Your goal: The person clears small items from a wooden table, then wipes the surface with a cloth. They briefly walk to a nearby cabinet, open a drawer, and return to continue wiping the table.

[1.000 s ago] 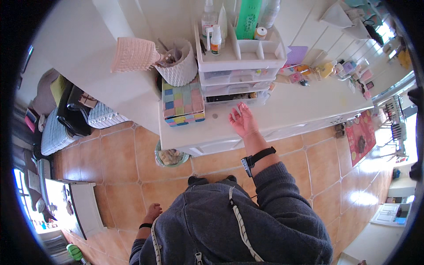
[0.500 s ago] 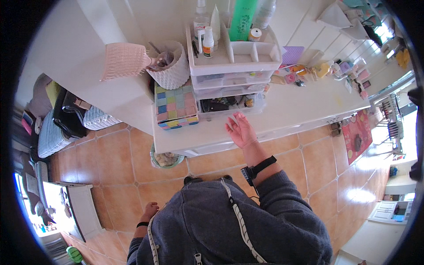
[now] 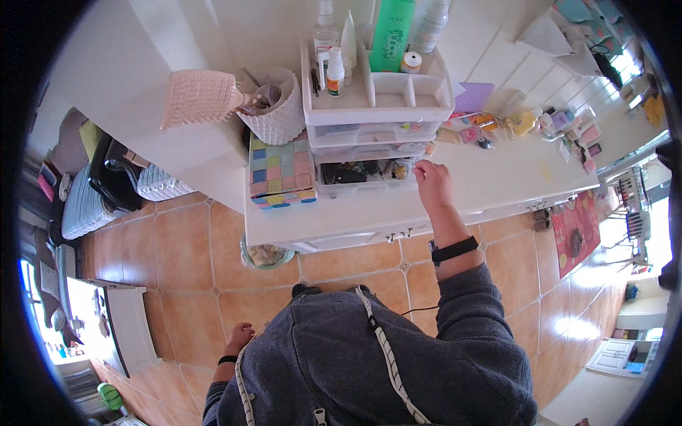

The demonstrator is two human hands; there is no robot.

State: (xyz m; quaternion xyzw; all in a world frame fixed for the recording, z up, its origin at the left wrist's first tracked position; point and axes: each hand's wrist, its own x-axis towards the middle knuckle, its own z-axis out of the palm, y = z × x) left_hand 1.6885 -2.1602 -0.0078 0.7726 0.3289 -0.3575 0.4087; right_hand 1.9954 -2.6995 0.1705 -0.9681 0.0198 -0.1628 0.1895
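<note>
- bottom drawer (image 3: 362,189) of a white plastic organizer (image 3: 380,115): see-through, pulled partly out toward the person, low on the front side, just above the white counter (image 3: 490,177).
- inside the drawer: a jumble of small dark items (image 3: 344,172) at the left and middle, and a small yellowish item (image 3: 400,172) near the right end; their exact kinds are too small to tell.
- right hand (image 3: 433,183): reached forward over the counter, at the right front corner of the drawer. its fingers are bent inward, with the back of the hand facing up; whether they grip or touch the drawer's edge, i cannot tell. a black band (image 3: 455,250) circles the wrist.
- left hand (image 3: 241,338): low at the person's left side, well apart from the counter, fingers loosely curled; i cannot tell whether it holds anything.
- organizer top: a tall green bottle (image 3: 391,42), a small white spray bottle (image 3: 334,77) and a white tube (image 3: 347,50) stand upright in its open tray.
- left of the organizer: a pastel woven box (image 3: 280,172), with a white textured cup (image 3: 277,124) above it and a pink hairbrush (image 3: 201,98) leaning out of the cup to the left.
- right of the organizer: a purple sheet (image 3: 474,98) and scattered small colourful objects toward the wall.
- below: orange floor tiles (image 3: 341,266).
</note>
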